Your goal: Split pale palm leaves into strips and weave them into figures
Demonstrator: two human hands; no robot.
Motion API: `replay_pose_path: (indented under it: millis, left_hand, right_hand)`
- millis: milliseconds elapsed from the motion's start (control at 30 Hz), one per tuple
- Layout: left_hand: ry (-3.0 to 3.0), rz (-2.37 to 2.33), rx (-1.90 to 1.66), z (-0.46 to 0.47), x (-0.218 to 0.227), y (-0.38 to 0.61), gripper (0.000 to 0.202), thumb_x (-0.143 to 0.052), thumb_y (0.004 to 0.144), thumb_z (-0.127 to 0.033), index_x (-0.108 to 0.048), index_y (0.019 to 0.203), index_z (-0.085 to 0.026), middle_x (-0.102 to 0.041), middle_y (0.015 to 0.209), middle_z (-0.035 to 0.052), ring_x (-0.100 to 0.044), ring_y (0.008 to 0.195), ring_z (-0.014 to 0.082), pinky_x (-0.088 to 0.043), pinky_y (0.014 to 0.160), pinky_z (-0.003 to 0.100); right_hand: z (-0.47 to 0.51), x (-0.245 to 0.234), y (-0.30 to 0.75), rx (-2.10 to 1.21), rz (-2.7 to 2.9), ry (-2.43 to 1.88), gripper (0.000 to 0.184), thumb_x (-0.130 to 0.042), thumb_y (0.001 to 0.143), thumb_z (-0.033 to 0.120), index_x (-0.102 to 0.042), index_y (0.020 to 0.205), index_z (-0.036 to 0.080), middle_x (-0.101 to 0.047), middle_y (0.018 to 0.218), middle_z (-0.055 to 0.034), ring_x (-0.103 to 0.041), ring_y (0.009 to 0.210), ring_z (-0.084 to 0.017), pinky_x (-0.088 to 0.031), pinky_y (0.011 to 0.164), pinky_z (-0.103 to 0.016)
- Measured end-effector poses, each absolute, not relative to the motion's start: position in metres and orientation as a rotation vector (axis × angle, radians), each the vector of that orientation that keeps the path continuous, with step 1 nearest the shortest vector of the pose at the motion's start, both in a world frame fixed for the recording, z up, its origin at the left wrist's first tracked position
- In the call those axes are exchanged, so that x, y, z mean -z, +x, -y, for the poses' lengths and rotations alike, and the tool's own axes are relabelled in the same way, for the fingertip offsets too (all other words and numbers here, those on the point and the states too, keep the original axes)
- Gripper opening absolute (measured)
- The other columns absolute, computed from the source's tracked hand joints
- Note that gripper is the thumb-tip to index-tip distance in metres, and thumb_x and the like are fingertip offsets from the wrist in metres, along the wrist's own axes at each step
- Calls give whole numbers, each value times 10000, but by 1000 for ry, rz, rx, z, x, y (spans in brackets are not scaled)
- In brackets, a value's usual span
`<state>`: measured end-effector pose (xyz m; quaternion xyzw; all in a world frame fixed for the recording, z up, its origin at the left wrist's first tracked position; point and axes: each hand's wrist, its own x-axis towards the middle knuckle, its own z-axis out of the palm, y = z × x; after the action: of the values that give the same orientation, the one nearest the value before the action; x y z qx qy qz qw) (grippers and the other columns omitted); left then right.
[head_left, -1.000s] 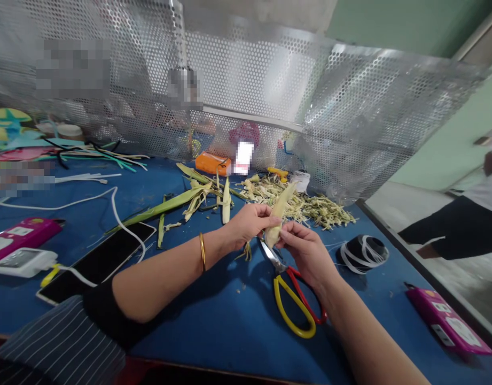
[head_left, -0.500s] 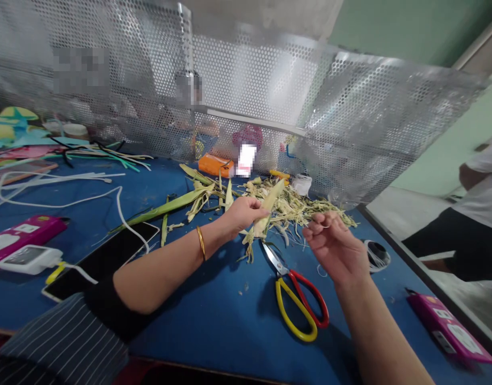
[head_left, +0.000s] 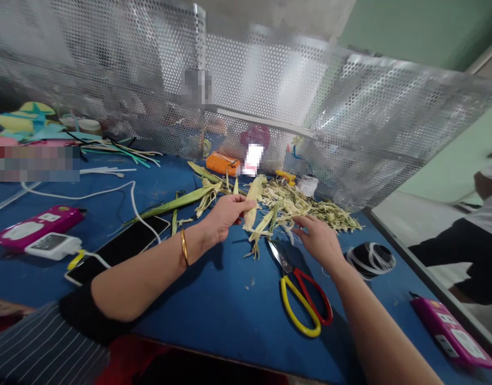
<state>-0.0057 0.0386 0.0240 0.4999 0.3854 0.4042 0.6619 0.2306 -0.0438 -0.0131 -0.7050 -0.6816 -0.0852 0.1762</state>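
Note:
My left hand [head_left: 232, 211] pinches a pale, broad piece of corn husk [head_left: 252, 202] between thumb and fingers, holding it upright over the blue table [head_left: 229, 321]. My right hand [head_left: 320, 240] reaches palm down to the near side of a heap of shredded husk strips [head_left: 294, 200]. Its thumb and fingers look apart, with the fingertips at a pale strip. Scissors [head_left: 288, 267] with one yellow and one red handle lie between my hands, blades pointing away. A longer green husk leaf [head_left: 181, 200] rests left of my left hand.
A spool of white string [head_left: 372, 260] stands right of my right wrist. Left lie a dark phone [head_left: 117, 248], a magenta box [head_left: 41, 227] and a white cable [head_left: 85, 189]. Another magenta box [head_left: 450, 329] is at the right edge. A perforated metal screen [head_left: 262, 69] closes the back.
My right hand has turned from palm up to palm down and moved left to the husk heap. My left hand, still holding the husk, has shifted slightly left. The view has moved a little.

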Motion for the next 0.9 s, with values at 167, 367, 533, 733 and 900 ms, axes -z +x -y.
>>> replay_pose_path:
  millis: [167, 367, 533, 733, 900]
  left_hand:
    - [1088, -912, -929, -44, -6, -20, 116, -688, 714, -209, -613, 643, -156, -554, 588, -2, -438, 476, 68, -287, 451, 214]
    - [1079, -908, -885, -41, -5, -19, 115, -682, 714, -193, -604, 639, -155, -523, 573, -10, -401, 467, 64, -273, 458, 220]
    - [1061, -920, -860, -36, -8, -18, 104, -682, 712, -193, -604, 653, -157, -517, 588, -12, -412, 484, 66, -270, 471, 225]
    - [1029, -918, -873, -40, -11, -22, 120, -668, 746, -187, -608, 648, -152, -528, 576, -12, -405, 474, 66, -272, 476, 229]
    - [966, -908, -902, -41, -17, -23, 147, -671, 753, -150, -603, 623, -149, -541, 574, -7, -424, 480, 64, -281, 476, 221]
  right_hand:
    - [9, 15, 211, 366, 2465, -1860, 358, -532, 845, 116, -641, 1166, 230, -593, 1242, -99, -597, 1010, -214, -422, 858, -307]
    - [-5, 23, 227, 432, 2487, -1966, 277, -434, 911, 133, -677, 1034, 185, -633, 1096, -116, -611, 877, -199, -409, 790, -289]
    - [-22, 25, 251, 552, 2354, -2130, 293, -410, 888, 88, -677, 992, 145, -632, 1097, -157, -607, 895, -230, -397, 787, -310]
    - [-40, 13, 250, 628, 2233, -2184, 376, -411, 847, 51, -639, 1134, 134, -625, 1157, -170, -617, 886, -242, -394, 762, -335]
    - [-31, 1, 225, 570, 2393, -2012, 388, -423, 897, 140, -605, 1236, 188, -600, 1192, -145, -583, 987, -255, -375, 821, -337]
